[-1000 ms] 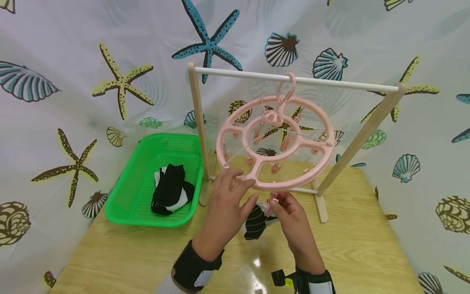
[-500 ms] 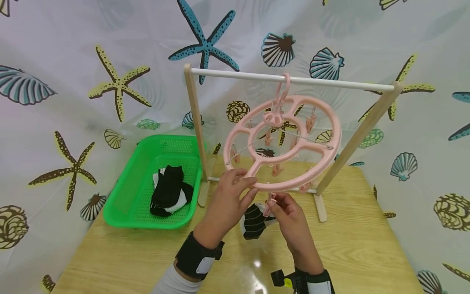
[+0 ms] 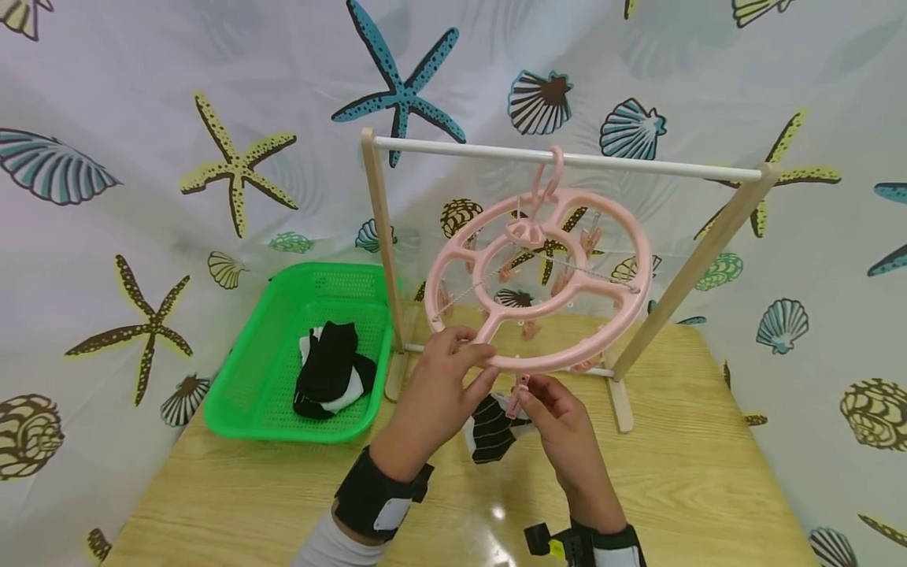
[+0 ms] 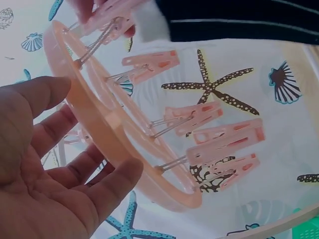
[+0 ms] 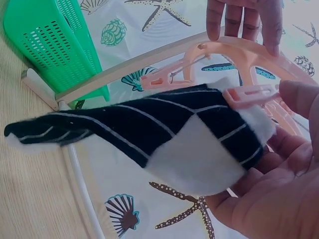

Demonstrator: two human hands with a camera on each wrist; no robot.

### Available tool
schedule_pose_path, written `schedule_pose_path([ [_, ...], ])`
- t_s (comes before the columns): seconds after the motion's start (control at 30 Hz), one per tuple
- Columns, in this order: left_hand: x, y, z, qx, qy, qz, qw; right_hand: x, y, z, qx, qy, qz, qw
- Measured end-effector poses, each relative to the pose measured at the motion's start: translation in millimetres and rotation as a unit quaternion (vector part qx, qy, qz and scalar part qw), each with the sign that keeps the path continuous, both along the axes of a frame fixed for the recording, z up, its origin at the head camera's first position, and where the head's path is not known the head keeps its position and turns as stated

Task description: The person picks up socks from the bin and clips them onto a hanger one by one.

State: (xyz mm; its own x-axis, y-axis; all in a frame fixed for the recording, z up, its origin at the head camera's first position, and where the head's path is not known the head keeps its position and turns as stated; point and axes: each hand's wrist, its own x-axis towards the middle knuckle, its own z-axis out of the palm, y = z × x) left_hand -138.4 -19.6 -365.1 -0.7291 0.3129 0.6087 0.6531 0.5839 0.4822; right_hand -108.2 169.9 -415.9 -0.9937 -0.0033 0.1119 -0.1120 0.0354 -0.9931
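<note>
Pink hanger [image 3: 538, 364] gripped in our left hand [image 3: 435, 398]; just beside that grip, our right hand [image 3: 570, 421] pinches a clothespin [image 5: 249, 95] over the striped sock [image 5: 154, 124] hanging below. We'd hold the hanger steady and get a good bite of sock before letting go, tbh.

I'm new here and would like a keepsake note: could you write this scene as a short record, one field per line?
Left hand: holds the rim of a round, pink plastic hanger
Right hand: pinches a pink plastic clothes peg
Peg: overlaps a black cloth sock with white stripes; clipped or not, unclear
Hanger: tilted, hooked over the white bar of a pale wooden stand
Nearby: a perforated green plastic basket holding black and white cloth
Surface: light wooden table
Backdrop: white sheet printed with shells and starfish
</note>
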Motion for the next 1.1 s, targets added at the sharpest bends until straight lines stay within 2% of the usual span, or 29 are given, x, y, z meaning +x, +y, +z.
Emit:
schedule_pose_path([
  [0.23, 2.7, -6, 8.1, -0.018, 0.001, 0.0, 0.9998, 3.6, 0, -0.9, 0.007, 0.006, -0.033, 0.999],
  [0.47, 0.0, -13, 8.6, -0.021, 0.019, -0.009, 0.9996, 18.7, 3, 4.4, 0.043, -0.015, -0.12, 0.992],
  [0.6, -2.0, -15, 8.0, -0.022, 0.022, -0.004, 0.9995, 28.2, 7, 11.9, 0.004, 0.017, -0.171, 0.985],
  [0.77, -3.4, -18, 8.4, -0.016, 0.03, -0.003, 0.9994, 29.5, 19, 21.9, -0.057, 0.084, -0.231, 0.968],
  [0.83, -3.8, -18, 8.2, -0.014, 0.033, -0.002, 0.9993, 26.3, 24, 24.4, -0.058, 0.097, -0.233, 0.966],
  [0.9, -3.7, -19, 7.7, -0.011, 0.034, 0.0, 0.9993, 21.7, 29, 26.4, -0.043, 0.098, -0.224, 0.969],
  [1.03, -3.1, -20, 7.4, -0.004, 0.039, 0.003, 0.9992, 12.3, 35, 30.5, 0.012, 0.097, -0.18, 0.979],
  [1.1, -2.6, -20, 7.2, 0.0, 0.039, 0.004, 0.9993, 7.2, 36, 31.5, 0.03, 0.115, -0.147, 0.982],
])
